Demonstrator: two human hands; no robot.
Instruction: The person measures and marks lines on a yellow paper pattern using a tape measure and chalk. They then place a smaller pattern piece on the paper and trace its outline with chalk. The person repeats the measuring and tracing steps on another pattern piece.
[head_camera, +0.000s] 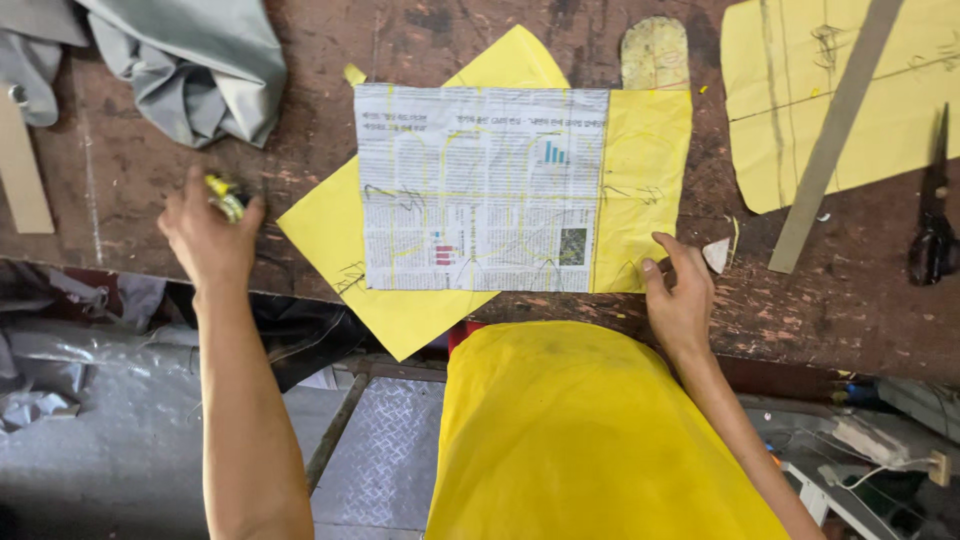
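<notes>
1. Two hands worked at the worktop's (820, 300) near edge: the left hand (208, 235) was closed around a small yellow-green object (226, 195), too blurred to identify; the right hand (680, 298) lay open, fingertips pinning the yellow sheet (645, 180).
2. The newspaper pattern (480, 188) lay flat on that sheet at mid-worktop, over a second yellow sheet (340, 235) turned diagonally.
3. Judged from this, firm downward pressure near the corner would keep the layers aligned.
4. Scissors (933, 235) and a long ruler (830, 135) lay toward the right edge, grey cloth (190, 65) at the far left corner.
</notes>
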